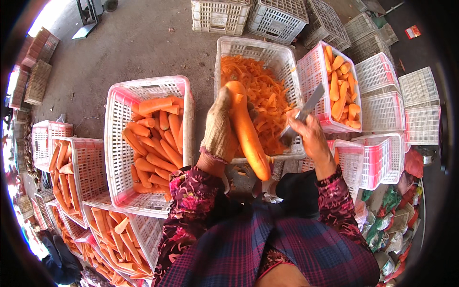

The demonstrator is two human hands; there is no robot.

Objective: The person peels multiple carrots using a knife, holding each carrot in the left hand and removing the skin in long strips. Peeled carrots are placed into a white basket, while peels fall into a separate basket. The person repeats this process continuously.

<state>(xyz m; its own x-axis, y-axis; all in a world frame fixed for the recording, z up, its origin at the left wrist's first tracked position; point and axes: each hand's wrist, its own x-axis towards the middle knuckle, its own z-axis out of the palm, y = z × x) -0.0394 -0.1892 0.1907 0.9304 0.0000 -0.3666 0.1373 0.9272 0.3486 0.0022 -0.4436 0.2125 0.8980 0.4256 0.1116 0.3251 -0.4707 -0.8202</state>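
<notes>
My left hand (218, 129), in a knitted work glove, grips a large carrot (247, 131) near its thick end; the thin end points down toward me. Bare, my right hand (309, 132) is closed around a metal-bladed peeling tool (312, 98), with the blade pointing up and away. A gap separates the tool from the carrot. Beneath both hands is a crate (259, 43) holding a heap of carrot peelings (274, 102). To the left, a pink and white plastic crate (148, 81) holds many carrots (157, 143).
At right stands a crate of smooth bright carrots (340, 89), beside stacked crates (380, 107). More carrot-filled crates (118, 240) sit at lower left. Upturned crates (221, 16) line the far side. Plastic bags (385, 211) lie at lower right, and a hand truck (86, 18) stands upper left.
</notes>
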